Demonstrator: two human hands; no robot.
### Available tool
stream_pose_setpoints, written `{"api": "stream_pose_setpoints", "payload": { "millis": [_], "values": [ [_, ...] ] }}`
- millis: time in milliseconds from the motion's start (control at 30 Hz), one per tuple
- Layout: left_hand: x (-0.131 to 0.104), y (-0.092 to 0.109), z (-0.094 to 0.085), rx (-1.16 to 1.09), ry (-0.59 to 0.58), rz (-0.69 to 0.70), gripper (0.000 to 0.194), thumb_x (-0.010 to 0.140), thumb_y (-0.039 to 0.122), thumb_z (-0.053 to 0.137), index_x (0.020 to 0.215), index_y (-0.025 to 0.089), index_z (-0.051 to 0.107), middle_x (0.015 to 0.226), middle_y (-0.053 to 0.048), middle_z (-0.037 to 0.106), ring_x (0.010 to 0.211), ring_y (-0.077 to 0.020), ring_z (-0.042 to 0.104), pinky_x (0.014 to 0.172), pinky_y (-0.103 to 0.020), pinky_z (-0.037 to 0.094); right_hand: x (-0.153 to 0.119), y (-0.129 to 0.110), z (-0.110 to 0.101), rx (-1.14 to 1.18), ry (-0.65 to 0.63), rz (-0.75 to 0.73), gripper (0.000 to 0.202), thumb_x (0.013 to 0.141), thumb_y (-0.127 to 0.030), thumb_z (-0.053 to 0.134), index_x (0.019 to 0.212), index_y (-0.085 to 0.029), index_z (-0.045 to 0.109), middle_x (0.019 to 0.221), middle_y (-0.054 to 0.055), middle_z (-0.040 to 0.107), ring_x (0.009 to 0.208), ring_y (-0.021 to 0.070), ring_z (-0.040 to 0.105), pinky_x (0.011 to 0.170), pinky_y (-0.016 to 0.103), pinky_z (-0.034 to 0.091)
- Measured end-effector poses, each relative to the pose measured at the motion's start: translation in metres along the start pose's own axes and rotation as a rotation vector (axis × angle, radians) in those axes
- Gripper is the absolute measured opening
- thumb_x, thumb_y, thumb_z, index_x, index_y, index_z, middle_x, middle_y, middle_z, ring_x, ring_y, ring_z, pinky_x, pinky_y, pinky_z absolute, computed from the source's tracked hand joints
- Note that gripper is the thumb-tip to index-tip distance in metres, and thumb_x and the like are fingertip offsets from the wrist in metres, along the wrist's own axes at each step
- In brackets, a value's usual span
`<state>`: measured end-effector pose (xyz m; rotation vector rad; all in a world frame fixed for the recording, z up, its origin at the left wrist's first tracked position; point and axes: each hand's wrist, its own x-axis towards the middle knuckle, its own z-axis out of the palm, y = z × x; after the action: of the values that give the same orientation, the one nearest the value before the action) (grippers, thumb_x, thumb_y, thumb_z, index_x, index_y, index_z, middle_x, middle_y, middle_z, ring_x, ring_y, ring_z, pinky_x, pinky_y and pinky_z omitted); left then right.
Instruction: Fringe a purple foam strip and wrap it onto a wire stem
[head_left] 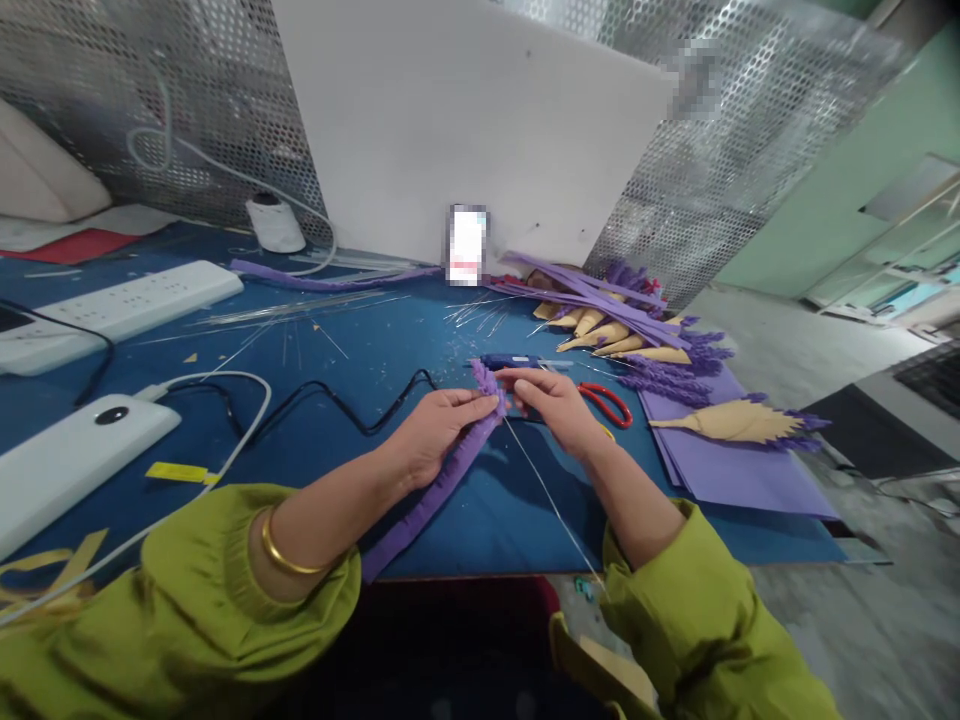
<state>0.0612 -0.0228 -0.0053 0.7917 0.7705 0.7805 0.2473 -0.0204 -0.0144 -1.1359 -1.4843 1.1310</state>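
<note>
Between my two hands is a purple paper flower spike (485,376), its fringed strip wound around the top of a thin wire (551,487). My left hand (442,425) is closed, thumb and fingers pinching the strip where it meets the wire. The loose length of the fringed purple paper strip (420,513) hangs from there under my left wrist to the table's front edge. My right hand (550,400) has its fingers bent and its fingertips closed on the right side of the spike. The wire slants down below my right hand toward the right sleeve.
Behind my hands lie a blue glue gun (510,361) and red-handled scissors (609,404). Finished lavender stems in tan wraps (739,422) rest on purple sheets (739,480) at right. A phone (466,245) stands at the back. White power strips (120,312) and cables occupy the left.
</note>
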Motion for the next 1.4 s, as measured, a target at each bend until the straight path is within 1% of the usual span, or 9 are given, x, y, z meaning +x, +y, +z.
{"api": "stream_pose_setpoints", "payload": {
  "millis": [133,233,367,467,633,767,933,1133,1400],
  "values": [
    [-0.001,-0.007,0.001,0.091,-0.090,0.004,0.028,0.066,0.036,0.083,0.078,0.011,0.077,0.080,-0.009,0.075,0.073,-0.0147,0.065,0.075,-0.025,0.047,-0.007,-0.003,0.015,0.339,-0.173,0.131,0.033,0.075,-0.045,0.074,0.097,-0.020,0.075,0.071,-0.001,0.063,0.055,0.0079,0.046,0.052,0.022,0.038],
    [-0.001,-0.008,0.001,0.109,-0.071,-0.015,0.029,0.064,0.036,0.084,0.079,0.012,0.077,0.078,-0.008,0.074,0.073,-0.0137,0.064,0.074,-0.024,0.046,-0.009,-0.003,0.017,0.460,-0.140,0.195,0.028,0.069,-0.039,0.081,0.087,-0.019,0.074,0.073,-0.001,0.065,0.053,0.0059,0.047,0.049,0.019,0.036],
    [-0.001,-0.005,0.001,0.110,0.035,-0.104,0.032,0.059,0.037,0.088,0.075,0.013,0.076,0.068,-0.003,0.070,0.057,-0.0080,0.054,0.058,-0.021,0.040,-0.008,-0.003,0.016,0.551,-0.127,0.242,0.025,0.067,-0.035,0.083,0.081,-0.017,0.072,0.069,-0.001,0.065,0.052,0.0057,0.050,0.048,0.017,0.040],
    [0.001,-0.004,0.000,0.129,0.049,-0.115,0.034,0.058,0.040,0.088,0.072,0.012,0.076,0.063,-0.002,0.068,0.053,-0.0069,0.051,0.053,-0.021,0.036,-0.008,-0.004,0.016,0.579,-0.140,0.233,0.022,0.069,-0.032,0.082,0.083,-0.017,0.073,0.073,0.000,0.067,0.051,0.0047,0.049,0.045,0.016,0.040],
    [0.001,-0.005,0.002,0.072,0.048,-0.066,0.032,0.056,0.036,0.089,0.076,0.013,0.078,0.065,-0.003,0.070,0.057,-0.0089,0.054,0.058,-0.022,0.040,-0.007,-0.004,0.014,0.637,-0.180,0.273,0.033,0.069,-0.029,0.082,0.099,-0.018,0.075,0.083,0.003,0.072,0.052,0.0037,0.051,0.047,0.014,0.045],
    [-0.002,-0.005,0.004,0.085,0.029,-0.100,0.030,0.058,0.034,0.088,0.076,0.013,0.078,0.070,-0.005,0.072,0.061,-0.0103,0.057,0.062,-0.022,0.042,-0.007,-0.001,0.013,0.683,-0.155,0.286,0.030,0.065,-0.027,0.085,0.091,-0.016,0.077,0.077,0.002,0.072,0.052,0.0036,0.054,0.046,0.012,0.045],
    [-0.007,0.002,0.002,0.126,-0.091,-0.135,0.028,0.063,0.033,0.083,0.082,0.014,0.079,0.081,-0.007,0.074,0.071,-0.0127,0.061,0.065,-0.022,0.043,-0.006,0.002,0.011,0.714,-0.156,0.317,0.028,0.064,-0.027,0.086,0.087,-0.016,0.076,0.071,0.002,0.071,0.050,0.0037,0.054,0.044,0.011,0.043],
    [-0.006,0.005,-0.003,0.287,-0.095,-0.129,0.017,0.065,0.029,0.076,0.074,0.014,0.077,0.060,-0.001,0.063,0.050,-0.0072,0.046,0.050,-0.022,0.029,-0.007,-0.001,0.010,0.660,-0.146,0.340,0.032,0.061,-0.030,0.087,0.085,-0.015,0.075,0.071,0.002,0.071,0.050,0.0046,0.055,0.045,0.013,0.042],
    [-0.002,-0.003,-0.004,0.389,-0.089,-0.060,0.018,0.065,0.031,0.077,0.073,0.016,0.077,0.059,-0.002,0.064,0.051,-0.0098,0.047,0.054,-0.025,0.031,-0.010,-0.008,0.014,0.526,-0.201,0.337,0.031,0.057,-0.031,0.087,0.075,-0.016,0.067,0.063,-0.002,0.063,0.051,0.0080,0.053,0.049,0.020,0.044]
  ]
}}
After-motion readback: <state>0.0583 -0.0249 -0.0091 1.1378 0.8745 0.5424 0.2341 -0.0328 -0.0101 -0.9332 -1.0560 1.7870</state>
